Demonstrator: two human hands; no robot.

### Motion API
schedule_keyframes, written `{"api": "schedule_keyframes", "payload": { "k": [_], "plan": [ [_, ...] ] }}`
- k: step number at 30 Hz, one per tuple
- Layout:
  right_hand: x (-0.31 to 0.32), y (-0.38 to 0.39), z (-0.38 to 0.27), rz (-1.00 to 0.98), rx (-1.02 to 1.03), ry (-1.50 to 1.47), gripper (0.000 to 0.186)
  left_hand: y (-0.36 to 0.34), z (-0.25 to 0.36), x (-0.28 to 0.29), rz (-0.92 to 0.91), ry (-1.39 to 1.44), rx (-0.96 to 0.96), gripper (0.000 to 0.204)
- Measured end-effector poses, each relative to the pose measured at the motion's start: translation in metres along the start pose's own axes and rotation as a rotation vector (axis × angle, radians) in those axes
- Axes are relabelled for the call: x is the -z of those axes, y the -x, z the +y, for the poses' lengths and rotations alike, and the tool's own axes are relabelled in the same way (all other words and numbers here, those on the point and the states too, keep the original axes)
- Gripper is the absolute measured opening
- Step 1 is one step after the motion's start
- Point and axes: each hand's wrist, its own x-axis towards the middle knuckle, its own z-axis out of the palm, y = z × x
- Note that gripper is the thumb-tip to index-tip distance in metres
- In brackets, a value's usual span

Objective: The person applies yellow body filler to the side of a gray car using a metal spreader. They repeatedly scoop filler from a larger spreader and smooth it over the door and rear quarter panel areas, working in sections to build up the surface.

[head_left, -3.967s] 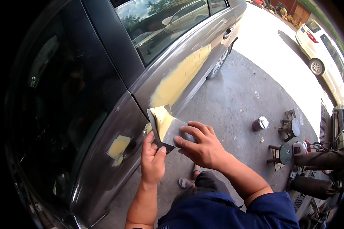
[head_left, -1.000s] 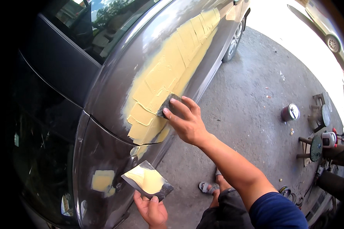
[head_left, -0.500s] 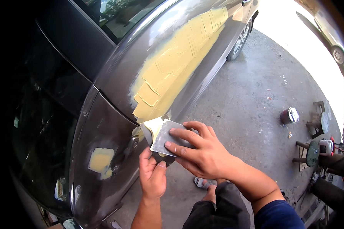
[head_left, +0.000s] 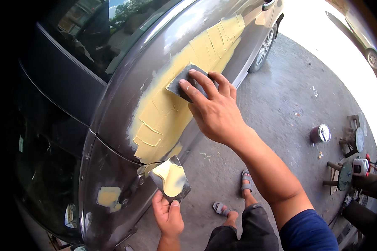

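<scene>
A long patch of yellow body filler [head_left: 155, 113] covers part of a dark grey car door [head_left: 125, 88], with ridges across its surface. My right hand [head_left: 218, 104] presses a flat grey spreader [head_left: 187, 82] against the middle of that patch, fingers spread over its back. Lower down, my left hand [head_left: 168, 213] pinches the bottom edge of a second dark square spreader [head_left: 183, 192], which carries a thick heap of filler [head_left: 169, 178]. This second spreader is held close to the door handle [head_left: 140, 180]. A smaller filler patch [head_left: 108, 196] is on the neighbouring door panel.
On the concrete floor [head_left: 276, 96] to the right stand an open tin [head_left: 320, 134] and small round stools [head_left: 344, 176]. A white-and-red container [head_left: 360, 166] sits beside them. The car's wheel [head_left: 264, 50] is at the far end; another car [head_left: 366, 33] stands outside.
My right hand has moved its spreader up and away from the left one, onto the large filler patch. My left hand has lowered slightly with its loaded spreader.
</scene>
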Motion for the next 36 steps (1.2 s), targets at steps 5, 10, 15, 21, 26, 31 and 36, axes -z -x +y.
{"api": "schedule_keyframes", "payload": {
  "k": [5,10,15,21,26,31,36],
  "plan": [
    [-0.028,0.007,0.003,0.022,0.052,0.025,0.047,0.014,-0.012,0.000,0.093,0.048,0.071,0.054],
    [-0.053,0.058,0.014,0.052,0.030,-0.063,0.051,0.022,-0.022,0.004,0.158,0.096,0.118,0.057],
    [-0.070,0.071,-0.012,0.068,0.091,-0.125,0.057,0.024,-0.023,0.002,0.170,0.124,0.171,0.059],
    [-0.069,0.087,0.017,0.108,0.008,-0.118,0.050,0.025,-0.021,0.003,0.154,0.098,0.160,0.062],
    [-0.051,0.033,0.046,0.145,0.036,-0.083,0.052,0.023,-0.021,-0.005,0.181,0.138,0.161,0.062],
    [-0.058,0.054,0.065,0.035,0.038,-0.052,0.051,0.018,-0.017,-0.014,0.165,0.139,0.149,0.062],
    [-0.022,0.028,0.049,0.080,0.030,-0.042,0.048,0.020,-0.015,-0.011,0.146,0.131,0.159,0.061]
  ]
}}
